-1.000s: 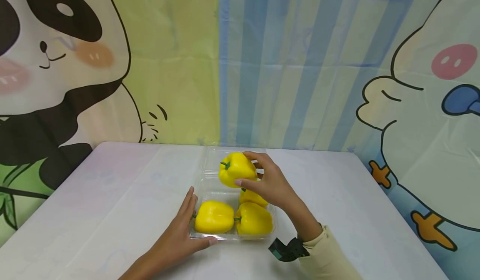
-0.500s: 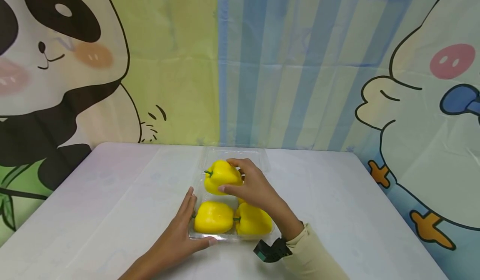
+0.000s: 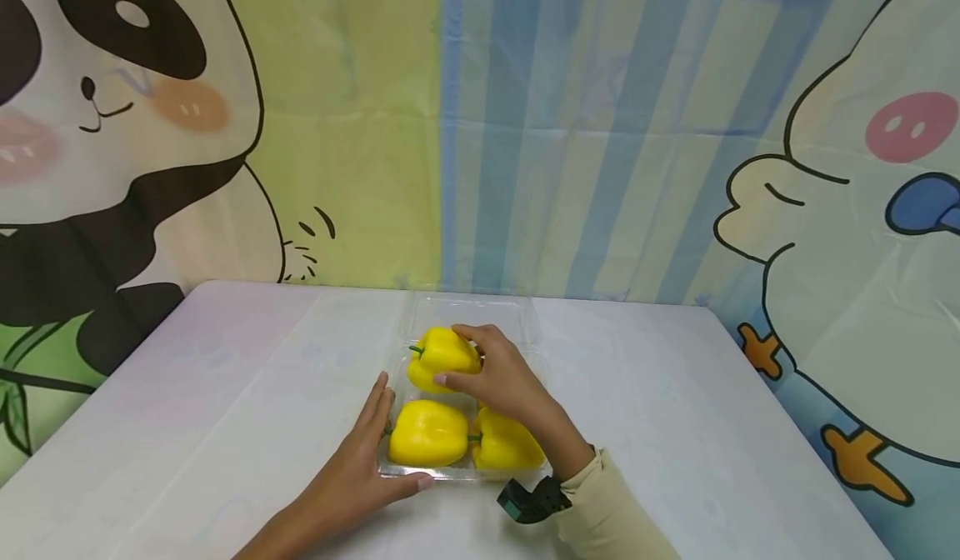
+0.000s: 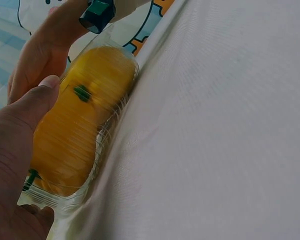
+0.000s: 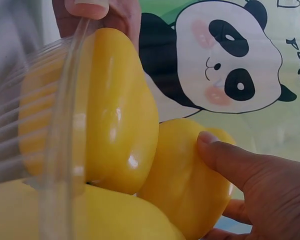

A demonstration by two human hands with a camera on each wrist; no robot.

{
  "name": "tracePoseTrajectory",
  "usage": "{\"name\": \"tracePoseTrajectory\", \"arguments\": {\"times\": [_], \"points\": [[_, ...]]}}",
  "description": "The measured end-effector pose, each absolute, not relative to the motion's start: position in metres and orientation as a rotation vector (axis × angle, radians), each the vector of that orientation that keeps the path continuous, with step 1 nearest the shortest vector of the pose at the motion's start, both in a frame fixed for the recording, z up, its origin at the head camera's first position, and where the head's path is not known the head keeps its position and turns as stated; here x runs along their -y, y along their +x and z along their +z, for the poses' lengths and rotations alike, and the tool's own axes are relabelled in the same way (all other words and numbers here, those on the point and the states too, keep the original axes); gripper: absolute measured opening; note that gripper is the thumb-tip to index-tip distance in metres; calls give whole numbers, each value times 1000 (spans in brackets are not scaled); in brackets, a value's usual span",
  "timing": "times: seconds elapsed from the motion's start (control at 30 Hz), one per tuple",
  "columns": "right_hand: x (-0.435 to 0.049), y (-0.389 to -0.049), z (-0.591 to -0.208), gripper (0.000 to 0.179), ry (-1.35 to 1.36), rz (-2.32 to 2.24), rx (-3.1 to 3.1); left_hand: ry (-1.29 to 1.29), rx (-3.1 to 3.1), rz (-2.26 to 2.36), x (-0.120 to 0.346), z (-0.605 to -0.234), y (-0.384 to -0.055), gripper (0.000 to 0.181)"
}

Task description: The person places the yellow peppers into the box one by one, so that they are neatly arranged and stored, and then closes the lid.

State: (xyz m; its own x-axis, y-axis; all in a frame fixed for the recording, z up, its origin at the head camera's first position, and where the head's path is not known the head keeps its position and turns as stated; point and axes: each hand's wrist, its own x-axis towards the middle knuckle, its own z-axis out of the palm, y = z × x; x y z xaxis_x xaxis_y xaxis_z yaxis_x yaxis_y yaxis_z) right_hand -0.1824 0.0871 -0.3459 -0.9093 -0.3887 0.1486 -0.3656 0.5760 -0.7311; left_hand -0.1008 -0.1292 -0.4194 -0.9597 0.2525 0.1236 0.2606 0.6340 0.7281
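Observation:
My right hand (image 3: 504, 377) grips a yellow bell pepper (image 3: 442, 358) with a green stem, thumb on its near side. The pepper is over the far left part of a clear plastic container (image 3: 480, 476). Two more bell peppers lie in the near half: one at left (image 3: 429, 433), one at right (image 3: 504, 442). Another pepper is mostly hidden behind my right hand. My left hand (image 3: 356, 464) rests against the container's near left corner, fingers straight along the left side, thumb at the front rim. In the right wrist view, the gripped pepper (image 5: 190, 180) is beside another pepper (image 5: 122, 110).
The container's clear lid (image 3: 472, 310) lies folded back toward the rear of the white table (image 3: 225, 427). Behind the table hangs a printed cloth backdrop (image 3: 360, 127) with a panda. A black device (image 3: 532, 500) is strapped to my right wrist, by a beige sleeve (image 3: 611, 506).
My right hand has carried its pepper leftward and a little lower, from the container's right to its far left part. The left hand has stayed at the corner.

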Motion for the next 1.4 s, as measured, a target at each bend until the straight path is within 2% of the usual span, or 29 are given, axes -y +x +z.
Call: {"name": "tracePoseTrajectory", "arguments": {"times": [0.77,1.4], "points": [[-81,-179,-356,74,-718,-1059,-2891,-402,2871,-1264,127,-418,-102,125],[-79,-178,-359,71,-729,-1079,-2875,-416,2872,-1260,128,-417,-101,123]]}}
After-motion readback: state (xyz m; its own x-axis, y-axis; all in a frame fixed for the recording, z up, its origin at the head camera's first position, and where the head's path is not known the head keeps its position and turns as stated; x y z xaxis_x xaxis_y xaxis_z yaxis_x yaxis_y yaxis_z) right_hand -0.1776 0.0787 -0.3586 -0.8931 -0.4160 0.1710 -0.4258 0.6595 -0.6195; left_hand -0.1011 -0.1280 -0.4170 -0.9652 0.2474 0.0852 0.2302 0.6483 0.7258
